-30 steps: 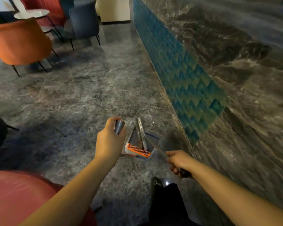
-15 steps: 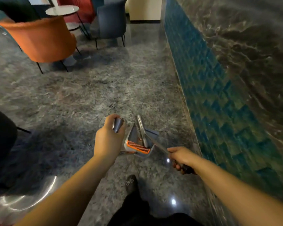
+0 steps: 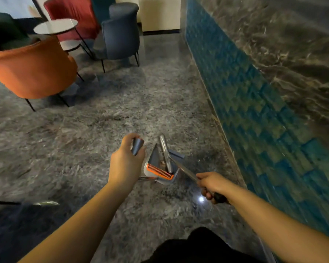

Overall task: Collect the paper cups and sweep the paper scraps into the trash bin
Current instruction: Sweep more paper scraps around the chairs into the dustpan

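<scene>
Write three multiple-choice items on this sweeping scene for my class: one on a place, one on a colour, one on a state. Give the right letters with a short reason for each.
1. Where is the tiled wall relative to the person?
A. On their right
B. On their left
C. Behind the chairs

2. What colour is the comb strip on the dustpan?
A. Green
B. Orange
C. White

3. What is the right hand doing?
A. Hanging free
B. Resting flat on the wall
C. Gripping the broom handle

Answers:
1. A, the blue tiles run along the right side of the view.
2. B, an orange toothed strip lines the pan's near edge.
3. C, its fingers curl round the metal handle, while the left hand holds the dustpan handle.
</scene>
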A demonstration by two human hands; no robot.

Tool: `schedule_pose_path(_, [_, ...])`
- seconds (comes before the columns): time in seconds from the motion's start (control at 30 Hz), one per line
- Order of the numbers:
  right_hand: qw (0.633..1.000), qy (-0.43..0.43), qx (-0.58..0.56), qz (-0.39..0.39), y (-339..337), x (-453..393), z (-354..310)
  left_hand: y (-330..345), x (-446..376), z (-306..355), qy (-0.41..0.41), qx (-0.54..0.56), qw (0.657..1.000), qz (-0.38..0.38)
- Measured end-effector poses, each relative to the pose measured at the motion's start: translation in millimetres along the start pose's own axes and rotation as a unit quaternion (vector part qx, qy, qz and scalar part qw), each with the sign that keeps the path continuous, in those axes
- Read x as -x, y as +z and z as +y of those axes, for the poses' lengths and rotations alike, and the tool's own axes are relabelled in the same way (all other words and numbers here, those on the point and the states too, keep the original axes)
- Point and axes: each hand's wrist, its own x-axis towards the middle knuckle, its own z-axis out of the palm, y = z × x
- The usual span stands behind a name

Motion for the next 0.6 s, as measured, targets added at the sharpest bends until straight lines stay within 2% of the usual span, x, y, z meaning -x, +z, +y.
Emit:
schedule_pose_path(0.17, [1.000,-0.022,-0.019,0.002,-18.8,-65.2,-82.2,24.5,-104.9,-1.4,-0.005,0.005,1.000,-0.005])
schedule_pose_path(0.4, [1.000,-0.005,0.015,0.012,-75.4,-197.8,-226.3,78.0,-286.0,10.9,-0.001,-0.001,1.000,0.017])
schedule_pose_path(0.6, [0.999,-0.038,0.035,-0.008,-115.9,-275.7,-344.2,102.4,-424.0,30.5,0.001,-0.002,0.999,0.040])
